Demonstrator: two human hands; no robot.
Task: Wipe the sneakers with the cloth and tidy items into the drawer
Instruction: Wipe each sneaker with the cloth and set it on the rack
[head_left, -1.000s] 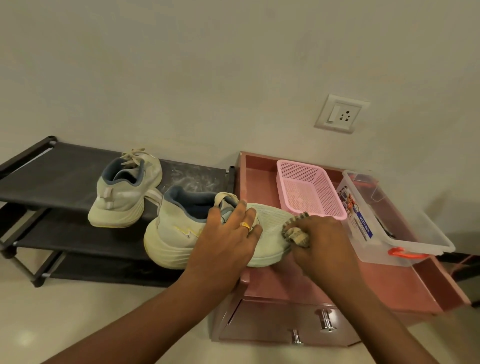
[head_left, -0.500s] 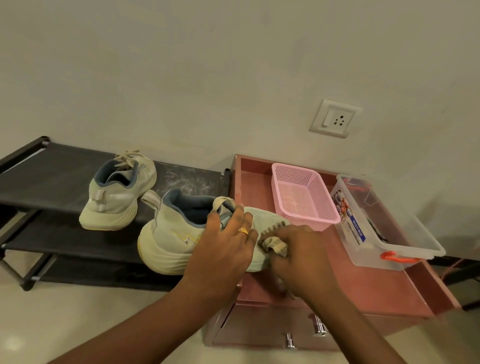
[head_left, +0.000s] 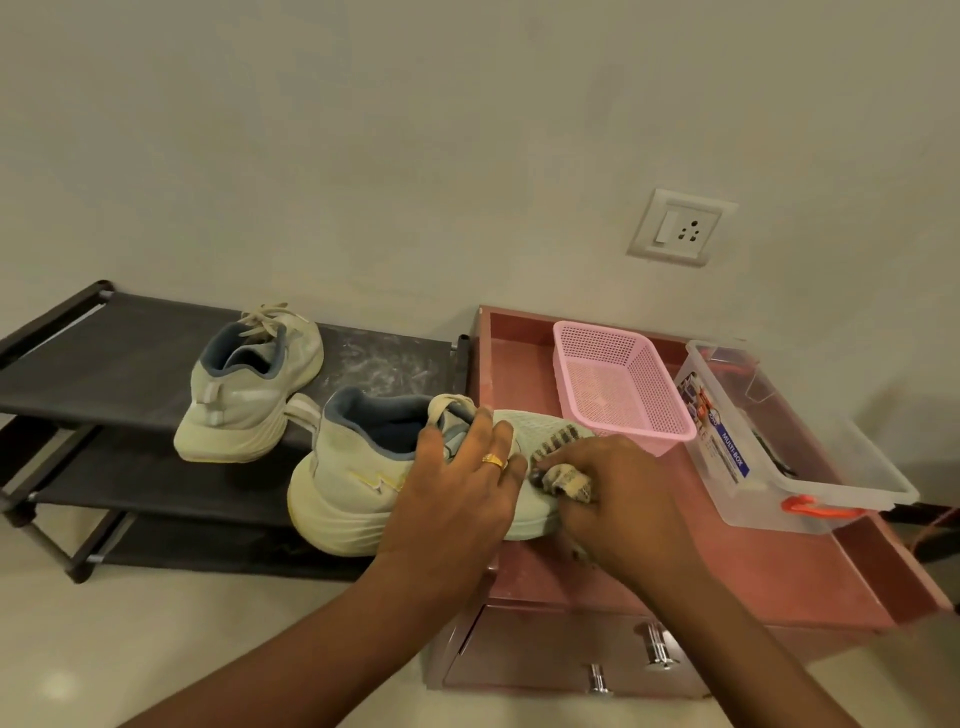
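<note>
left hand (head_left: 457, 499) clamps down over the laces of the sneaker (head_left: 353, 483), fingers curled across the top. right hand (head_left: 618, 509) has the cloth (head_left: 569, 480) bunched in its fingers, pressed to the toe. the shoe sits with its heel over the rack (head_left: 104, 364) and its toe on the cabinet (head_left: 727, 566). second sneaker (head_left: 244, 395) stands on the rack's top shelf, behind it. pink basket (head_left: 618, 384) and clear box (head_left: 779, 452) sit side by side on the cabinet. drawer (head_left: 545, 660) below is closed.
</note>
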